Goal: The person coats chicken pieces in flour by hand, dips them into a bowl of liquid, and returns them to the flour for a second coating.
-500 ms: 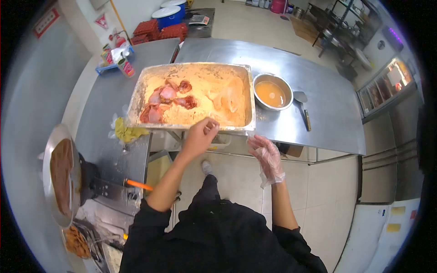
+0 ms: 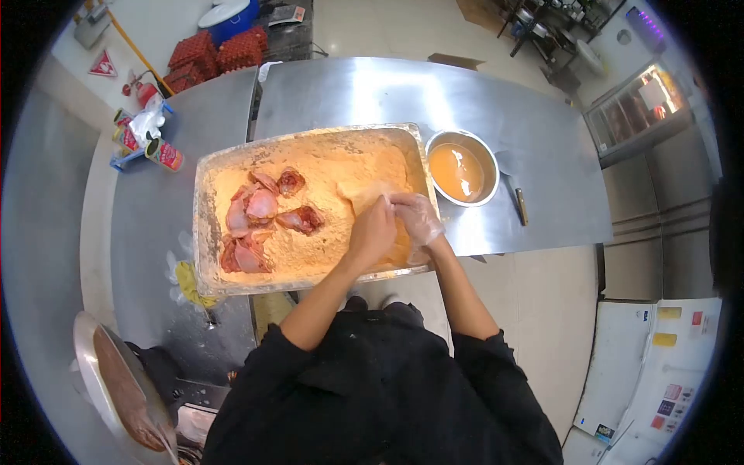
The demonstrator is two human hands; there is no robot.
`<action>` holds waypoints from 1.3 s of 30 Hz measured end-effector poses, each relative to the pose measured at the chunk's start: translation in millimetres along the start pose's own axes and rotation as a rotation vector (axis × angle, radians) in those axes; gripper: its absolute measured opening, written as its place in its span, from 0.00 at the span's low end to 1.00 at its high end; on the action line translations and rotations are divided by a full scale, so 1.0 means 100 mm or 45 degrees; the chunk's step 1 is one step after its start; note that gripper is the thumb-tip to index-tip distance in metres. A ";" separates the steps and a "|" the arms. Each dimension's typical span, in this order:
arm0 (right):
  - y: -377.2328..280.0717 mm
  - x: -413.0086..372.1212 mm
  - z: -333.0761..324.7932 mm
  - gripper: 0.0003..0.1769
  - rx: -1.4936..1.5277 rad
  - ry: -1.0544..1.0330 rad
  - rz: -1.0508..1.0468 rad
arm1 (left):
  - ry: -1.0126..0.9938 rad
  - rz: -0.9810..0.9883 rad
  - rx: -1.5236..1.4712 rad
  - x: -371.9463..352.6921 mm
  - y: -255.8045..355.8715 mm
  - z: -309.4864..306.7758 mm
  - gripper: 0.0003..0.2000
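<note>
My left hand (image 2: 373, 232), bare, is closed with its fingertips pinched together over the right part of a metal tray (image 2: 203, 232). Against those fingertips are the fingers of my right hand (image 2: 419, 218), which wears a clear plastic glove and is bent closed too. What the fingers pinch is too small and blurred to name. Pale orange breading flour (image 2: 325, 252) fills the tray. On its left half lie several pieces of raw marinated meat (image 2: 262, 204), dark red and pink. Beside the fingertips, the flour on the right has a pale, mounded patch (image 2: 364, 191).
A steel bowl (image 2: 494, 172) of orange-brown liquid stands right of the tray, beside a spatula (image 2: 521, 205). A yellow cloth (image 2: 188, 283) lies left. A large pan (image 2: 85, 341) with brown contents is at lower left. Cans (image 2: 164, 154) stand in a blue basket at the back left.
My hands have come together over the tray from in front of it, the left moving right, the right moving up and left. My view has shifted, and my body stands closer to the tray.
</note>
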State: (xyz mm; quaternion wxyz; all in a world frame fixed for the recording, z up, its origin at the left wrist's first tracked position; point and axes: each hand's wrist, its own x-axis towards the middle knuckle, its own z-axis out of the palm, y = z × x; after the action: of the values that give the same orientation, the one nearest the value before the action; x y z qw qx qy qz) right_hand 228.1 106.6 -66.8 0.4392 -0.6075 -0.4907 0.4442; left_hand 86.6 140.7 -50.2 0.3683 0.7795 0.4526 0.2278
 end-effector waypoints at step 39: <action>-0.55 0.13 -0.32 0.17 0.587 -0.245 0.160 | -0.373 -0.062 0.727 -0.12 -0.07 -0.25 0.07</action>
State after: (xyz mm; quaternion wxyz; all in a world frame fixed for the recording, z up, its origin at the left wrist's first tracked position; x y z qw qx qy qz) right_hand 249.0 123.9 -7.7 0.4890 -0.4754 -0.3773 0.6265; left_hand 59.5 141.4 -40.0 0.2013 0.8648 0.4590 -0.0319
